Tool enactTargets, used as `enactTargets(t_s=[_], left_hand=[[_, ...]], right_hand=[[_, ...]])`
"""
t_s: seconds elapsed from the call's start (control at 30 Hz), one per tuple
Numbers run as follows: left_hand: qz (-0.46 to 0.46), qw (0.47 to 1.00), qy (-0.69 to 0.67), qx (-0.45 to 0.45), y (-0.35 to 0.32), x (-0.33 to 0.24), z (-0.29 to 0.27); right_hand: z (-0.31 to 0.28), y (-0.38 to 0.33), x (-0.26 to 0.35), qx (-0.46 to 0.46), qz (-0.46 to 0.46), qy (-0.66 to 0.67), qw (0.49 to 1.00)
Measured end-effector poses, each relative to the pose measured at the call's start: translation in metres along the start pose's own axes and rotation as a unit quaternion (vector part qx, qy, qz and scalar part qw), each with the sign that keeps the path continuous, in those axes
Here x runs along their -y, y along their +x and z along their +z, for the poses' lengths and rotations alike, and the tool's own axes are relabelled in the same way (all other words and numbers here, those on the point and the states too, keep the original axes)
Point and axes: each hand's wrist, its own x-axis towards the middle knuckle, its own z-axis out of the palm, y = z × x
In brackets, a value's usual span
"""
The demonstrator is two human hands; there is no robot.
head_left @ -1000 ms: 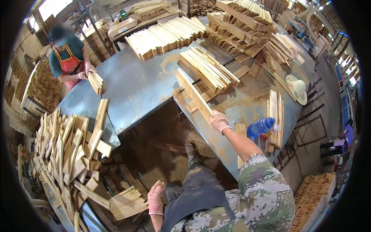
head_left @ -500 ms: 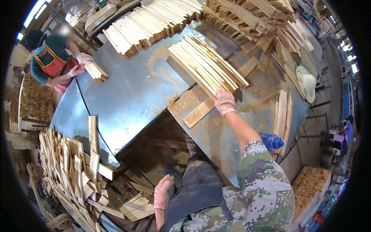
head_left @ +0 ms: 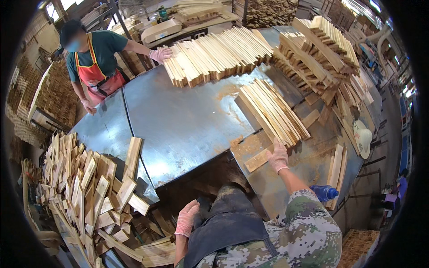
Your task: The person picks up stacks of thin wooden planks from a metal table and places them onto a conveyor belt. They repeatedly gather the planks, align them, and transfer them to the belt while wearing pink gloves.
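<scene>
A short wood offcut point(head_left: 259, 159) lies on the metal tabletop point(head_left: 187, 125), just below the fanned bundle of long slats point(head_left: 272, 111). My right hand point(head_left: 279, 157) rests flat against the offcut's end, fingers spread over it rather than closed round it, so nothing is lifted yet. My left hand point(head_left: 186, 219) hangs low beside my apron, loosely curled and holding nothing. Much looks sorted already: a heap of scrap pieces point(head_left: 89, 192) sits off the tabletop's left edge. I judge plenty remains, given the slat stacks point(head_left: 214, 53) beyond, where a co-worker's gloved hand point(head_left: 160, 54) touches them.
</scene>
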Motion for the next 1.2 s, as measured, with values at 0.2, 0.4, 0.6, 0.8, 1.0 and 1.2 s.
enactTargets(t_s=[0.2, 0.4, 0.6, 0.8, 1.0, 1.2], left_hand=[[0.008, 0.999, 0.030, 0.006, 0.048, -0.018, -0.042], [-0.032, 0.999, 0.008, 0.018, 0.101, -0.055, -0.046], [-0.109, 0.993, 0.053, -0.014, 0.185, -0.121, -0.036], [-0.098, 0.978, 0.182, 0.012, 0.298, -0.173, -0.011], [-0.122, 0.981, 0.152, 0.017, 0.376, -0.220, 0.020], [-0.096, 0.980, 0.171, 0.033, 0.435, -0.239, 0.017]], right_hand=[[0.055, 0.013, 0.087, 0.112, -0.065, 0.070, 0.989], [0.064, 0.083, 0.173, 0.228, -0.030, 0.217, 0.949], [0.112, 0.232, 0.226, 0.159, -0.042, 0.326, 0.931], [0.069, 0.382, 0.289, 0.105, 0.020, 0.399, 0.911], [0.103, 0.506, 0.308, 0.054, 0.064, 0.454, 0.887], [0.124, 0.522, 0.339, -0.011, 0.041, 0.357, 0.933]])
